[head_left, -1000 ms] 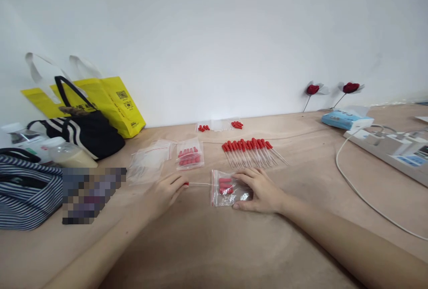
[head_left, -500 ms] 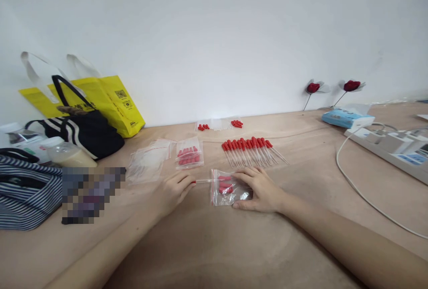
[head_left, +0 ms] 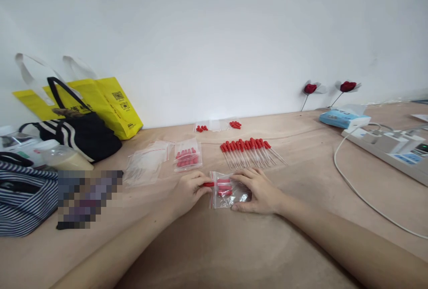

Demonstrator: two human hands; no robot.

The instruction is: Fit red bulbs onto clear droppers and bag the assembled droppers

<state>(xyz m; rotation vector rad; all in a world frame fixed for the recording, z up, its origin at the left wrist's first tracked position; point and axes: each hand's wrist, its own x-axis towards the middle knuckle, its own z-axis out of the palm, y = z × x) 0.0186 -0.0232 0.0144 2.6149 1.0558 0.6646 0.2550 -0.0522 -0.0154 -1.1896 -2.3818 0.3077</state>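
Observation:
My left hand [head_left: 192, 193] pinches a dropper by its red rubber bulb [head_left: 208, 184]. The dropper's clear tube points right, into the mouth of a small zip bag [head_left: 219, 202]. Inside that bag lie other red-bulbed droppers [head_left: 224, 192]. My right hand [head_left: 257, 190] holds the bag's right part, fingers on its upper side and thumb along the lower edge. Just beyond, a row of droppers [head_left: 245, 145] lies with red bulbs pointing away from me. Left of the row are filled zip bags [head_left: 187, 157] with red bulbs showing, and a stack of clear zip bags [head_left: 143, 168].
At the left stand a yellow bag [head_left: 110, 101], a black bag [head_left: 83, 137], a bottle [head_left: 67, 157] and a striped pouch [head_left: 26, 200]. More red bulbs [head_left: 235, 125] lie by the wall. A tissue pack [head_left: 344, 118], power strip [head_left: 394, 150] and white cable [head_left: 347, 177] are at right.
My left hand has moved right, sliding the dropper's tube deeper into the bag, so its red bulb is now at the opening. My right hand stays on the bag.

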